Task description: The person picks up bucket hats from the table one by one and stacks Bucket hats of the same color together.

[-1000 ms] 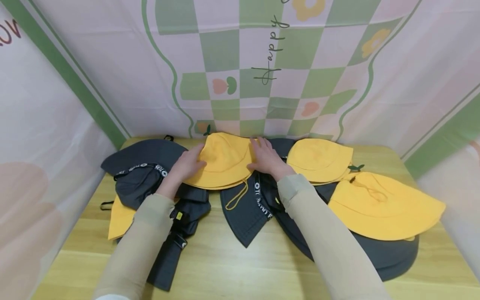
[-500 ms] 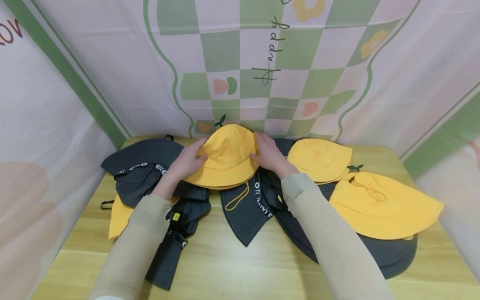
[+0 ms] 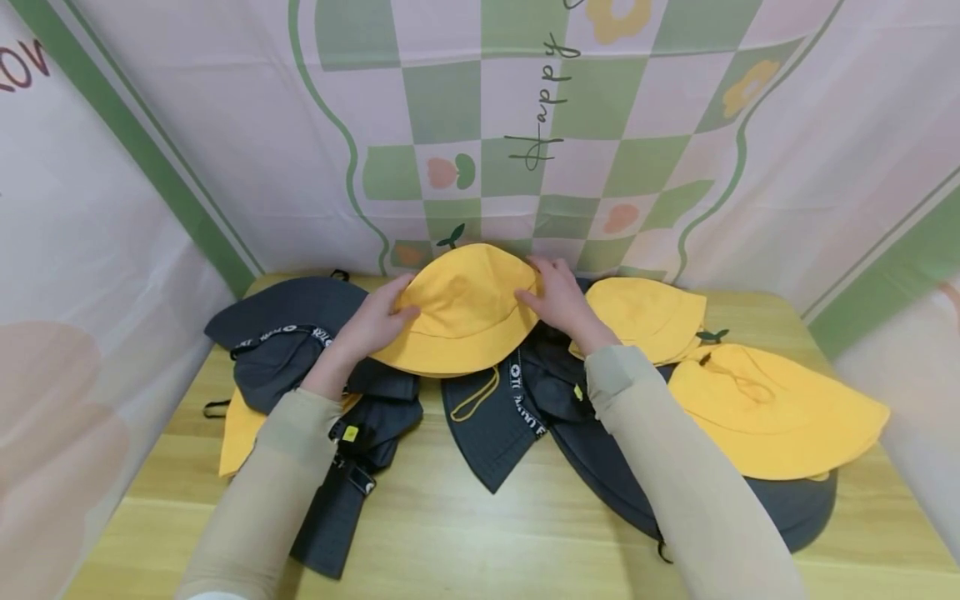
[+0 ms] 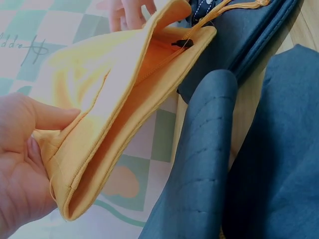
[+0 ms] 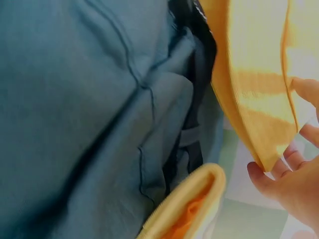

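Observation:
In the head view a yellow bucket hat (image 3: 468, 312) with a green sprout on its crown is at the back middle, between both hands. My left hand (image 3: 377, 321) pinches its left side, thumb on the front. My right hand (image 3: 564, 298) holds the right side the same way. From the left wrist, the left thumb lies on the hat's outside by a seam, and the folded brim (image 4: 124, 144) gapes, showing a cord and black toggle inside. The right wrist view shows my right fingers at the brim's corner (image 5: 266, 154).
Dark hats (image 3: 300, 304) with printed straps lie at the left, over a yellow piece (image 3: 242, 433). Another dark hat (image 3: 487, 446) lies below the held one. On the right, yellow hats (image 3: 772, 417) rest on dark ones. A patterned curtain (image 3: 517, 108) stands behind the wooden table (image 3: 465, 542).
The yellow hat has risen a little, and its crown has shifted right and filled out. My right hand has moved right with its side; the left hand has barely moved.

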Demonstrator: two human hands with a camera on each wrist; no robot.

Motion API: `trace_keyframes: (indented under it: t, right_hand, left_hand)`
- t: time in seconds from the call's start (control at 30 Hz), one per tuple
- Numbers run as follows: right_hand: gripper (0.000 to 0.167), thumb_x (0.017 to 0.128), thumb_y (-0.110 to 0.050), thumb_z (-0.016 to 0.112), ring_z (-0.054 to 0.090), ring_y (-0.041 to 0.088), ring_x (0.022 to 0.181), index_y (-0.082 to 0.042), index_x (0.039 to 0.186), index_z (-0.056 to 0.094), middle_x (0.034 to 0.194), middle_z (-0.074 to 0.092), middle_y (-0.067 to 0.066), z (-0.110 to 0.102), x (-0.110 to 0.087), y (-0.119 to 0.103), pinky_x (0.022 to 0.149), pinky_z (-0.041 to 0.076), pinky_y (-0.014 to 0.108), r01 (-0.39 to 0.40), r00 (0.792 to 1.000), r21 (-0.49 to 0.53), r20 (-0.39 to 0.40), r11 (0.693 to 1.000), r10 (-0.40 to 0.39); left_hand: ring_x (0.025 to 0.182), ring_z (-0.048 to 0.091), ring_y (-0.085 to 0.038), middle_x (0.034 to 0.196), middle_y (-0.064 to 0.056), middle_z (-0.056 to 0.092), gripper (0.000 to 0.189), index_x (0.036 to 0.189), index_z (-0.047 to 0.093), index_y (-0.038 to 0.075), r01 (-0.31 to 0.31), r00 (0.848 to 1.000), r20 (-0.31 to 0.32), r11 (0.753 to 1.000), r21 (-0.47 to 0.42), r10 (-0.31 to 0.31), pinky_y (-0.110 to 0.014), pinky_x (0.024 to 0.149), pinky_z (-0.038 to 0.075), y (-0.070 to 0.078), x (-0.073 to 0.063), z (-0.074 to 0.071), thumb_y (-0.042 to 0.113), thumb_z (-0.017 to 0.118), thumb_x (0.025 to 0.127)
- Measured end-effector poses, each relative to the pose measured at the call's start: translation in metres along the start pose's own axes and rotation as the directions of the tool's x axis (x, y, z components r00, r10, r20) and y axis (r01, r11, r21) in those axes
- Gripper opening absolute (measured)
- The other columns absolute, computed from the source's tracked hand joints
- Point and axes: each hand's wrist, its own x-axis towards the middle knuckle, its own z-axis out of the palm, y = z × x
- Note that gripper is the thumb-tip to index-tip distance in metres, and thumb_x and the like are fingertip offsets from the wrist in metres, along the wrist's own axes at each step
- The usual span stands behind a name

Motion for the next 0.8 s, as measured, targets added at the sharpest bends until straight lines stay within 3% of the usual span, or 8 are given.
trace_keyframes:
  t: [0.17,0.47,0.6,0.8]
  right_hand:
    - [0.055,0.100,-0.027,0.060,0.043,0.042,0.135,0.002,0.145,0.045,0.145,0.047,0.026,-0.012,-0.004,0.001,0.114,0.033,0.054,0.000,1.000,0.047,-0.016,0.999,0.001]
    - [0.050,0.103,-0.029,0.055,0.042,0.044,0.138,-0.001,0.144,0.045,0.149,0.047,0.024,-0.034,-0.016,0.004,0.115,0.030,0.058,0.022,1.000,0.093,0.004,0.995,-0.022]
    - [0.050,0.104,-0.029,0.053,0.042,0.044,0.139,-0.002,0.146,0.044,0.149,0.047,0.025,-0.043,-0.021,0.009,0.116,0.028,0.059,0.059,0.998,0.061,0.029,0.996,-0.061]
    - [0.048,0.105,-0.026,0.051,0.043,0.044,0.138,0.000,0.145,0.045,0.146,0.048,0.025,-0.053,-0.031,0.013,0.113,0.033,0.058,0.089,0.989,0.069,0.115,0.994,-0.097]
  left_hand:
    - [0.143,0.041,-0.033,0.152,-0.016,0.046,0.047,0.148,0.043,0.008,-0.034,0.999,-0.019,0.999,-0.032,0.033,-0.050,0.118,0.033,0.001,0.000,0.001,0.012,0.054,0.102]
    - [0.124,0.055,-0.031,0.135,-0.015,0.059,0.039,0.139,0.051,0.009,-0.106,0.992,-0.082,0.990,-0.090,0.099,-0.049,0.107,0.042,0.008,-0.003,0.001,0.012,0.058,0.101]
    - [0.116,0.057,-0.029,0.131,-0.014,0.060,0.039,0.139,0.052,0.009,-0.109,0.991,-0.095,0.985,-0.135,0.097,-0.045,0.101,0.044,0.011,-0.004,0.002,0.016,0.059,0.101]
    - [0.108,0.060,-0.026,0.129,-0.012,0.061,0.044,0.139,0.053,0.010,-0.090,0.994,-0.084,0.970,-0.226,0.073,-0.040,0.096,0.047,0.013,-0.002,0.011,0.030,0.061,0.100]
